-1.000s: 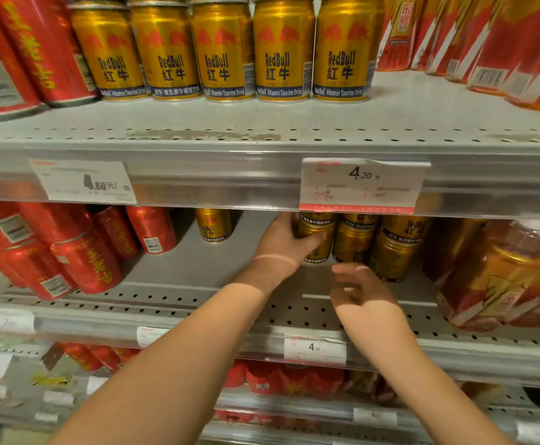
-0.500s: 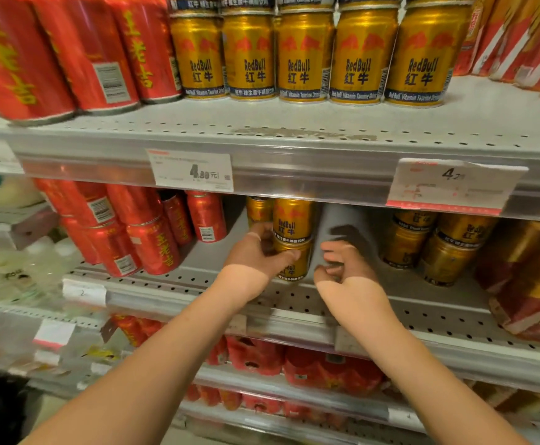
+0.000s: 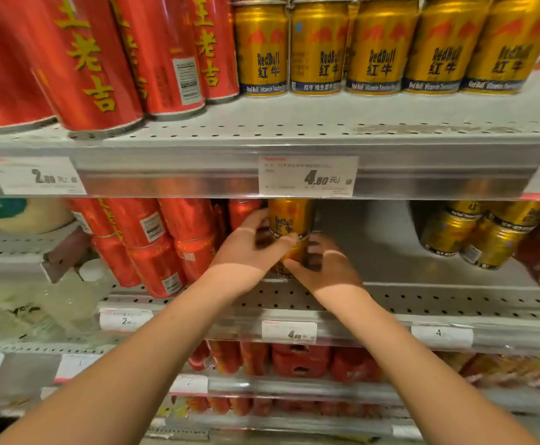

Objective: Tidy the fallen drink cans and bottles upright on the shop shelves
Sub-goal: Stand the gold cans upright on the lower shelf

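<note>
My left hand (image 3: 250,252) and right hand (image 3: 326,272) clasp stacked gold metal cans (image 3: 289,220); best seat them plumb, right of red metal cans (image 3: 185,242)

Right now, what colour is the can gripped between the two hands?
The Red Bull can is gold with dark blue lettering; the head view shows it best.

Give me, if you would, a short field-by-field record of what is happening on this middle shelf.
place: middle shelf of a shop drinks rack
left hand: grips the stack of two gold cans from its left
right hand: grips the same stack low on its right
stack: upright, next to the red cans
other gold cans: stacked group to the right, across a bare gap
price tag: 4.80, on the rail above
</note>
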